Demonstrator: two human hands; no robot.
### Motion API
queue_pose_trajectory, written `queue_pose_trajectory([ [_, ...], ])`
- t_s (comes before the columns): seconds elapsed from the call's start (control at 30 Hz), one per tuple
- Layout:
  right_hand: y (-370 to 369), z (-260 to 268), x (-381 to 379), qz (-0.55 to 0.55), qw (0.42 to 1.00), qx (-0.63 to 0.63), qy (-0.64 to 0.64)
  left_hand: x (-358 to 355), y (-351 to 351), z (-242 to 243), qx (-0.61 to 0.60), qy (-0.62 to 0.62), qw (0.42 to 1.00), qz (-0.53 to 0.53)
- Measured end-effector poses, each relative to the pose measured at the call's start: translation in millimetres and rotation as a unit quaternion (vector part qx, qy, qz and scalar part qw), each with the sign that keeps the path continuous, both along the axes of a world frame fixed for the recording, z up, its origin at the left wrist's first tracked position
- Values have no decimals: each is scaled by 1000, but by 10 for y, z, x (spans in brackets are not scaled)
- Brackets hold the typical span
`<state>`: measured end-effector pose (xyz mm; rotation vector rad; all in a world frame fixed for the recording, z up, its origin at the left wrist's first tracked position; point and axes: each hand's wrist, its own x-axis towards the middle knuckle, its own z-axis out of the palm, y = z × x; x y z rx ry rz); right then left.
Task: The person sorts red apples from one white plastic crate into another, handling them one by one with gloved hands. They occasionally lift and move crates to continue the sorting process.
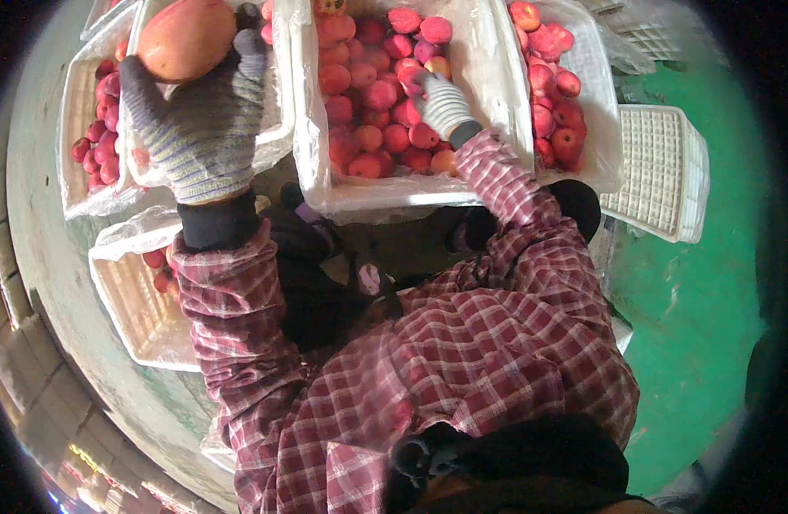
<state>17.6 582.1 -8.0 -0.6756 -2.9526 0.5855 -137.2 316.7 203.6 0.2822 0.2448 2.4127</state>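
My left hand [204, 128], in a striped knit glove with dark fingertips, holds up a large orange-red apple [187, 40] between thumb and fingers, close to the camera. Before me stands a white foam crate [394, 193] with a clear plastic liner, filled with red apples [379, 95]. My right hand [442, 103], in a similar striped glove, reaches into this crate from the right. Its fingertips close around a red apple [410, 78] on top of the pile; the far side of the grip is hidden.
Behind my left hand is another lined crate [275, 122]. A crate of smaller apples [104, 144] stands at far left, a crate with few apples [143, 308] below it. At right are a crate of red apples [561, 122] and an upturned white crate [651, 170] on green floor [696, 308].
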Motion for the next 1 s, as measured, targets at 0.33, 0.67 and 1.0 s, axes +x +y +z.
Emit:
queue_pose_trajectory([
  [0.33,465,-808,-53,151,909,253,-296,85,211,-51,-135,-29,990,34],
  [0.67,49,413,-18,4,765,-633,117,-16,419,-407,-130,-89,986,55],
  [1.0,-502,1295,151,-55,331,-934,126,232,535,-530,-173,-95,980,-15],
])
